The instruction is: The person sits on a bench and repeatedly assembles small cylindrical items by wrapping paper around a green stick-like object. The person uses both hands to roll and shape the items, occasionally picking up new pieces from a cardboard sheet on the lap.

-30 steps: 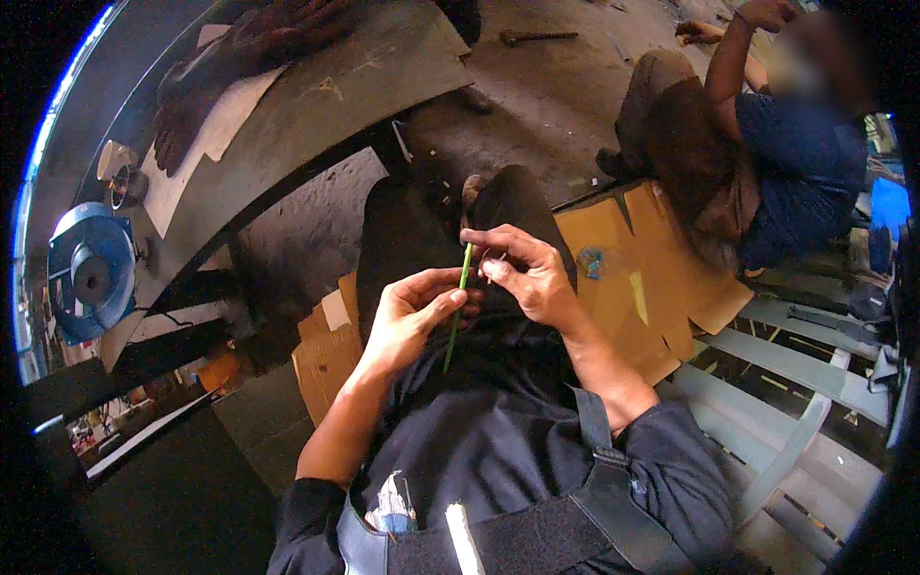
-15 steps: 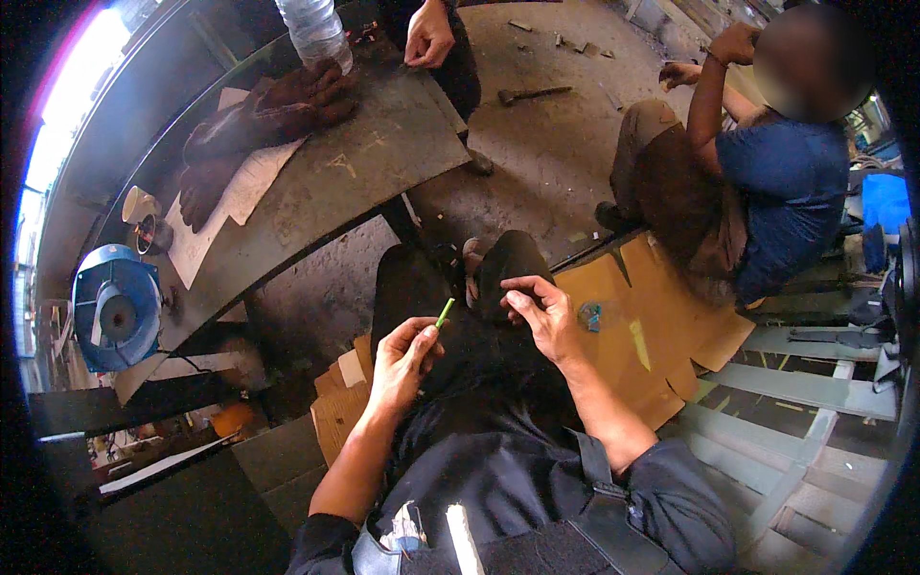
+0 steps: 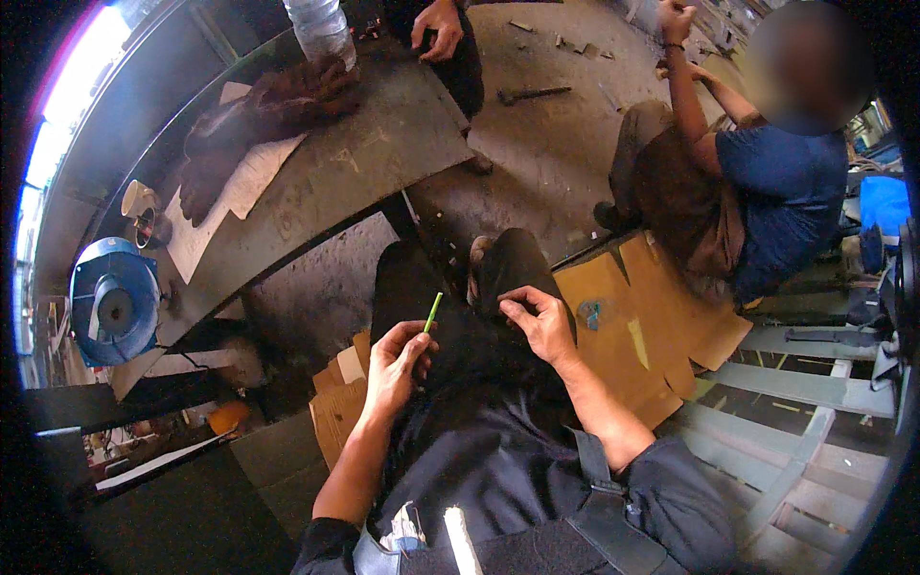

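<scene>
We find a green stick (image 3: 434,311) pinched in the left hand (image 3: 395,366), which hides its lower end; the right hand (image 3: 543,327) is narrowed, contents unclear. Brown gloves (image 3: 228,137) lie near the far edge of the bench (image 3: 388,158).

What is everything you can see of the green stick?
The green stick is thin and straight, material unclear. The left hand pinches it between thumb and fingers, over the dark trousers. Its free end points forward, leaning slightly right; the rest hides in the grip. The right hand is clear of it.
</scene>
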A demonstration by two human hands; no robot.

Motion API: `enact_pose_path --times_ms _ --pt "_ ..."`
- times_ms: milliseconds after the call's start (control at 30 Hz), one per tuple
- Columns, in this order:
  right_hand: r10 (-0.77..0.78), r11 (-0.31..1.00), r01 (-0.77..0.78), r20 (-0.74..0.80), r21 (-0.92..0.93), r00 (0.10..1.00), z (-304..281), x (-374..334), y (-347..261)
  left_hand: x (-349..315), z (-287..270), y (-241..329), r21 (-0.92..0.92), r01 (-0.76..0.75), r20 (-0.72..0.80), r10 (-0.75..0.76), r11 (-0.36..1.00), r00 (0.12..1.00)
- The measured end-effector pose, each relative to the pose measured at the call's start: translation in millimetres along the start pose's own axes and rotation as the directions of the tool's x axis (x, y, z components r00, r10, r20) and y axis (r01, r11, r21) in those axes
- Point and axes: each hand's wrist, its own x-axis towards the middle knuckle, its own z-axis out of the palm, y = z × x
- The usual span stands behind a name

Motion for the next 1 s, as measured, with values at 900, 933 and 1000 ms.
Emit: enact_pose_path --times_ms 900,933,1000 --pt "0.231 0.847 -0.416 -0.478 -0.329 0.848 -210 -85 225 12 23 -10 0.234 0.089 -0.036 -0.082 0.968 0.996" --pt "0.242 0.880 -0.384 -0.433 -0.279 0.868 -193 -87 223 14 27 -8 0.247 0.095 -0.021 -0.092 0.964 0.996" --pt "0.133 0.881 -0.301 -0.420 -0.365 0.898 -169 -90 221 18 37 -3 0.275 0.107 0.017 -0.116 0.955 0.993"
